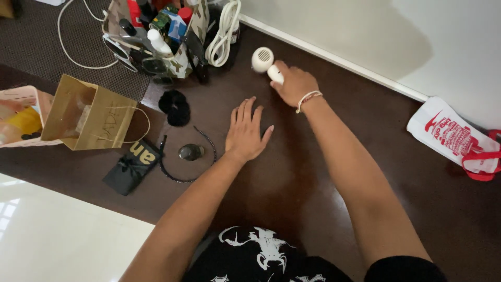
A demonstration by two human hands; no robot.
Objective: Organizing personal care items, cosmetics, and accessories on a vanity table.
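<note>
My right hand (293,83) is closed around the handle of a small white hair dryer (262,60) that lies on the dark brown floor (313,172) near the wall. A white bracelet sits on that wrist. My left hand (245,130) rests flat on the floor with its fingers spread and holds nothing. Just left of it lie a thin black headband (177,177), a small round dark object (191,152) and a black scrunchie (175,106).
A patterned organiser bag (156,36) packed with bottles and a coiled white cable (223,32) stands at the top. A brown paper bag (88,112), a pink basket (21,117) and a black pouch (131,167) lie left. A white-and-red bag (454,137) lies right.
</note>
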